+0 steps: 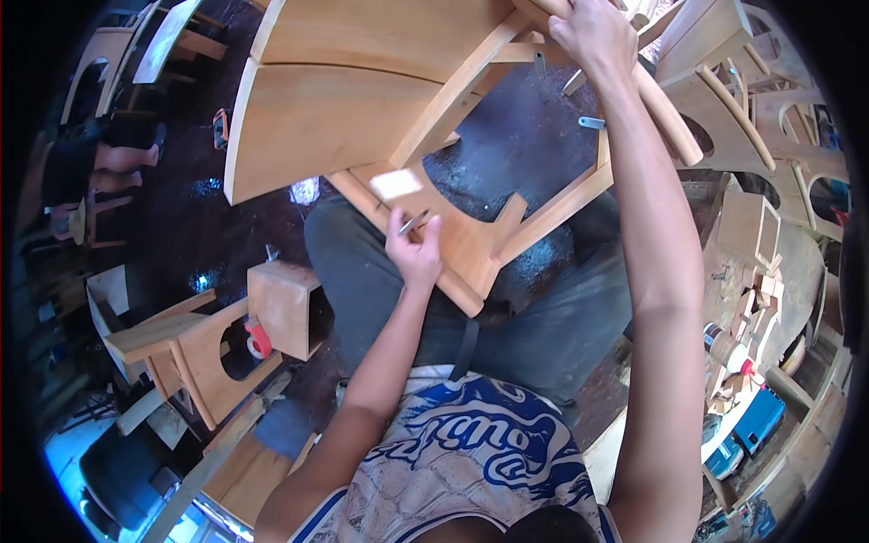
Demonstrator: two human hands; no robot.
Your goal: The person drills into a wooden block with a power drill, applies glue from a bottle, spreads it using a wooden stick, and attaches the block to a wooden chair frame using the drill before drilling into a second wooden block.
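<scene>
A pale wooden piece of furniture (pixel 335 118), with a broad slatted panel, curved side parts and rounded rails, leans across my thighs. My left hand (pixel 417 256) is closed beside its lower rounded rail (pixel 466 297). Between the thumb and fingers it pinches a thin, short metallic rod (pixel 414 221), too small to name. A bright white rectangular patch (pixel 396 185) shows on the wood just beyond that hand; whether it is paper or glare I cannot tell. At the top, my right hand (pixel 595 36) wraps round the furniture near a thick rounded rail (pixel 668 116).
To the left stand a wooden box (pixel 281 308), a red tape roll (pixel 258 338) and a cut-out wooden frame (pixel 204 362). On the right are a glue bottle (pixel 728 348), wood offcuts, a blue case (pixel 759 418) and stacked chair parts (pixel 724 122). Another person's legs (pixel 127 158) show far left.
</scene>
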